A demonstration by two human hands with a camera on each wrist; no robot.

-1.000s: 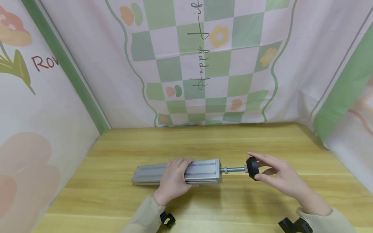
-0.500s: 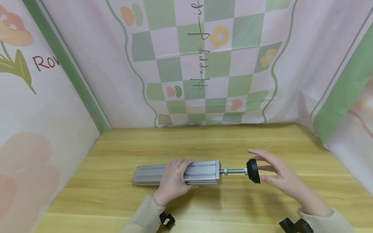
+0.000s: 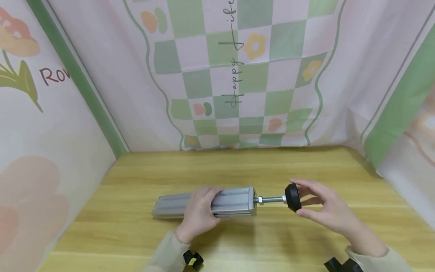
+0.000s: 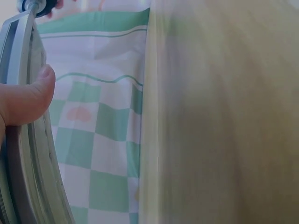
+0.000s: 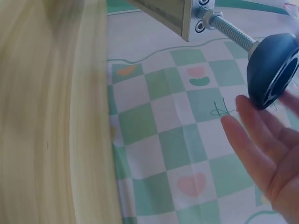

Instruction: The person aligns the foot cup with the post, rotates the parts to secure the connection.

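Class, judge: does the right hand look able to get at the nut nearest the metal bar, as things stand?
Probably yes: the right hand is at the black foot, and the threaded rod between foot and nut looks bare. The left hand grips the metal bar, leaving the nut uncovered.

The left hand (image 3: pixel 200 213) is hiding part of the aluminum profile (image 3: pixel 233 201) from me; both sleeves (image 3: pixel 166 254) are running out of sight, near side.

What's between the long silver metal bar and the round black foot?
A threaded silver metal rod, with a silver nut near each end, joins the bar to the foot; the head and right wrist views show it.
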